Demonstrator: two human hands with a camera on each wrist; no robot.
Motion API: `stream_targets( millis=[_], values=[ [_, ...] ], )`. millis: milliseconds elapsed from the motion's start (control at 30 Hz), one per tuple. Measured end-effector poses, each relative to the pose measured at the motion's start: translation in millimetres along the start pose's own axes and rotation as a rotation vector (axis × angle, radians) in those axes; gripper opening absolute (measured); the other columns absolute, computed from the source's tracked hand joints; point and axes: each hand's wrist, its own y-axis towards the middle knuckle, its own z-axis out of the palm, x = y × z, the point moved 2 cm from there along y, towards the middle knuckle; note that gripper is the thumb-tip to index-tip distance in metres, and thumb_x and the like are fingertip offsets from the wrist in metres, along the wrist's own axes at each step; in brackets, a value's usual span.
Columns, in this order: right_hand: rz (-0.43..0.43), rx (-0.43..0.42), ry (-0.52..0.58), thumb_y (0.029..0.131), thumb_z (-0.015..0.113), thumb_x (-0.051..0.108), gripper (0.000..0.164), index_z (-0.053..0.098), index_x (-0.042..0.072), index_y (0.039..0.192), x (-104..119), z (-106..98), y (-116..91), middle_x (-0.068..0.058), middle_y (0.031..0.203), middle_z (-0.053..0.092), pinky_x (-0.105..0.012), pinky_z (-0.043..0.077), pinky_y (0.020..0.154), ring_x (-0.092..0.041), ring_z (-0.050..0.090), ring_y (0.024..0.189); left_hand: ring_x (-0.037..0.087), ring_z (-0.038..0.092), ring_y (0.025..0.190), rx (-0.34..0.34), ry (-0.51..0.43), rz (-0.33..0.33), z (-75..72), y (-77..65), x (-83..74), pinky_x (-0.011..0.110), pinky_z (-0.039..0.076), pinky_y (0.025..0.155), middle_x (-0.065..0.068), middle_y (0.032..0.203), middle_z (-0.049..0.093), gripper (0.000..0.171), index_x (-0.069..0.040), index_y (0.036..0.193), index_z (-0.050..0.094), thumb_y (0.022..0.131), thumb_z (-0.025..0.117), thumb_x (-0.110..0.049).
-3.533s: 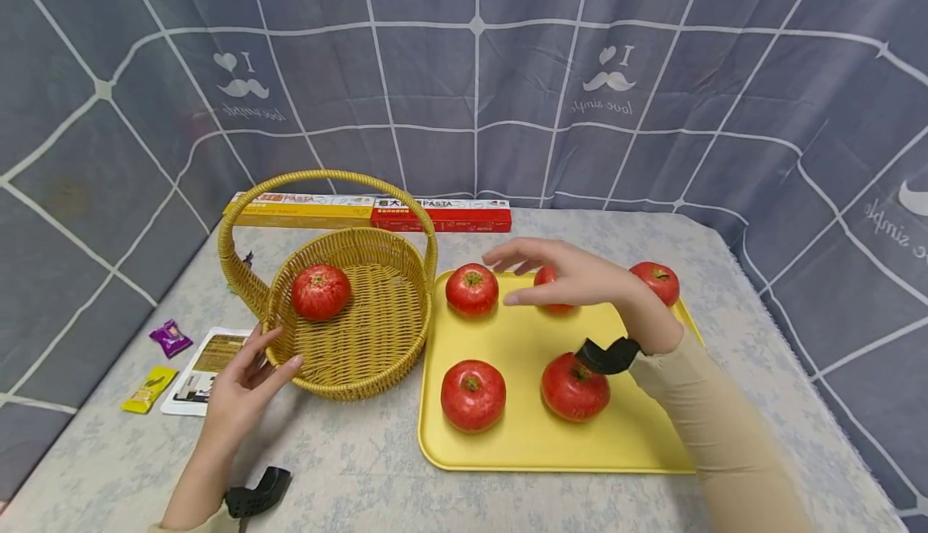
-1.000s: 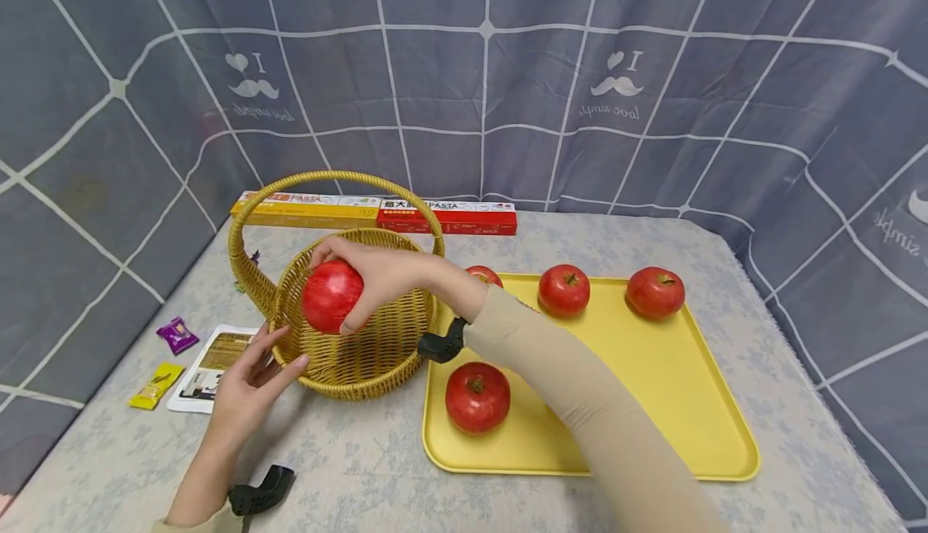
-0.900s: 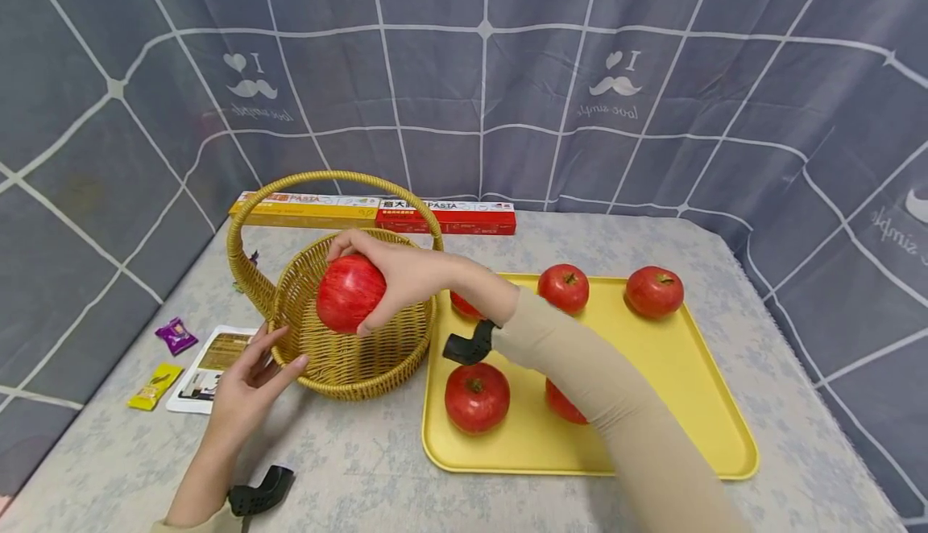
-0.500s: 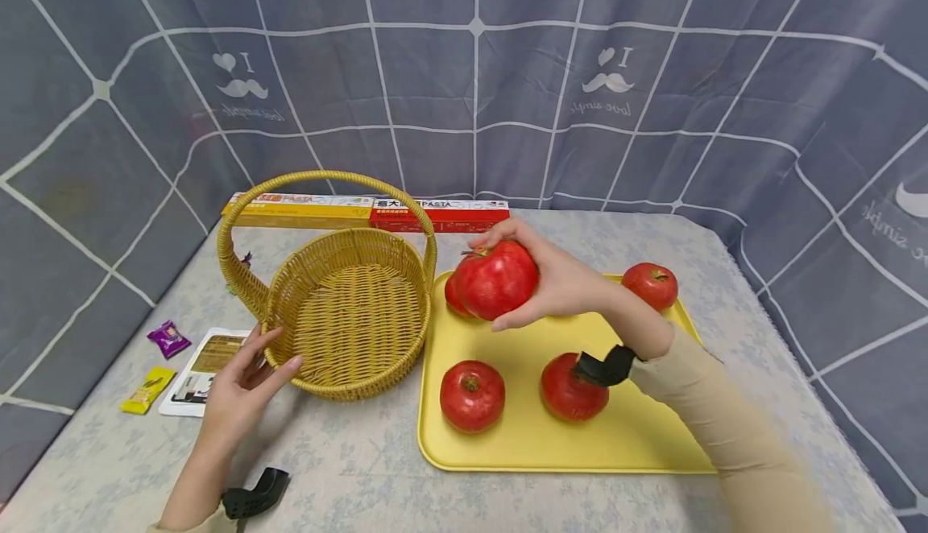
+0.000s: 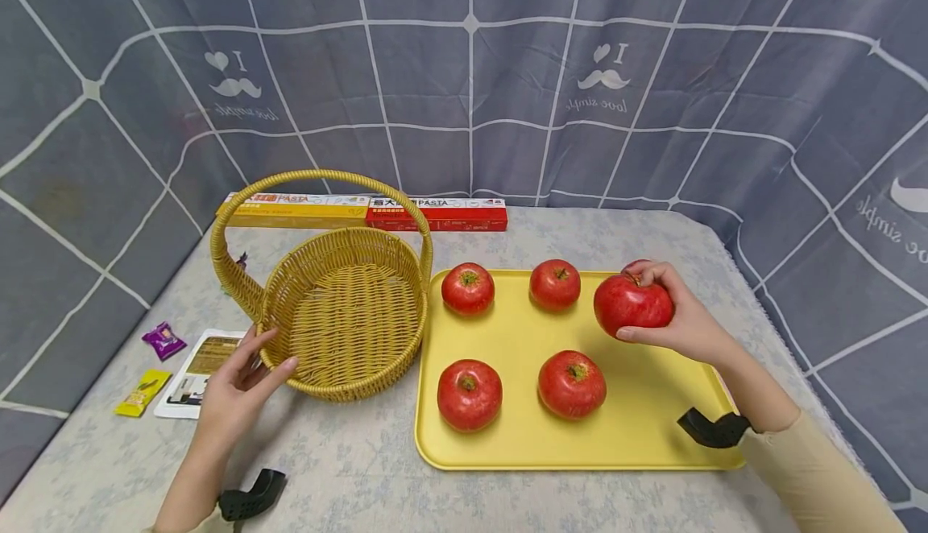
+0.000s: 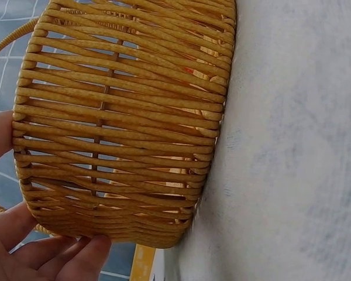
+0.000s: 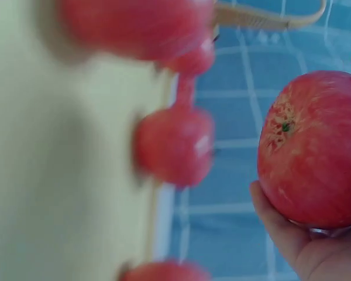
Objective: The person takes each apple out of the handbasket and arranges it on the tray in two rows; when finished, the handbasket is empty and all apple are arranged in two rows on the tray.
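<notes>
My right hand (image 5: 685,320) holds a red apple (image 5: 631,306) above the right part of a yellow tray (image 5: 500,456); in the right wrist view the apple's (image 7: 316,152) blossom end faces the camera. Several other red apples stand on the tray, such as the front-left apple (image 5: 469,395) and front-middle apple (image 5: 572,385). Behind the held apple, the far-right apple (image 5: 636,264) is mostly hidden. With thumb and fingers round its rim, my left hand (image 5: 235,388) grips a wicker basket (image 5: 348,392). Nothing lies in the basket. Its woven wall (image 6: 123,129) fills the left wrist view.
A yellow pasta box (image 5: 297,217) and a red pasta box (image 5: 438,221) lie behind the basket. Left of it are a white packet (image 5: 192,384), a purple wrapped sweet (image 5: 164,341) and a yellow sachet (image 5: 142,393). A grey checked curtain (image 5: 522,74) closes off the back.
My right hand, first bare over the tray, has taken the apple out of the basket and carried it right, over the tray's right part. My left hand has stayed on the basket rim.
</notes>
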Motion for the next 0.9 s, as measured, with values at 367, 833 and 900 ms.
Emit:
stream_targets(
  millis=[367,833,900],
  values=[
    [0.186,-0.025,-0.262,0.066,0.085,0.005,0.078,0.032,0.002,0.122,-52,-16,-64,-0.003,0.119,0.039,-0.009,0.044,0.078,0.004,0.042,0.102,0.040,0.028,0.133,0.005,-0.022,0.000,-1.8,-0.4,-2.0,0.002,0.035,0.086,0.015,0.154,0.015,0.060,0.002,0.139,0.040,0.089,0.067,-0.018],
    [0.136,0.186,-0.329,0.067,0.084,0.011,0.085,0.038,0.007,0.138,-54,-32,-92,0.001,0.125,0.034,-0.018,0.044,0.080,0.005,0.038,0.108,0.037,0.028,0.134,0.014,-0.036,0.024,-2.7,-0.6,-2.9,0.004,0.036,0.088,0.016,0.153,0.015,0.059,0.004,0.138,0.041,0.089,0.066,-0.016],
    [0.157,0.222,-0.297,0.068,0.083,0.011,0.085,0.036,0.007,0.139,-52,-34,-91,-0.004,0.127,0.036,-0.018,0.045,0.081,0.007,0.038,0.109,0.038,0.028,0.133,0.026,-0.037,0.036,-3.5,-1.1,-4.4,0.004,0.036,0.088,0.017,0.153,0.014,0.059,0.004,0.138,0.041,0.089,0.066,-0.015]
  ],
)
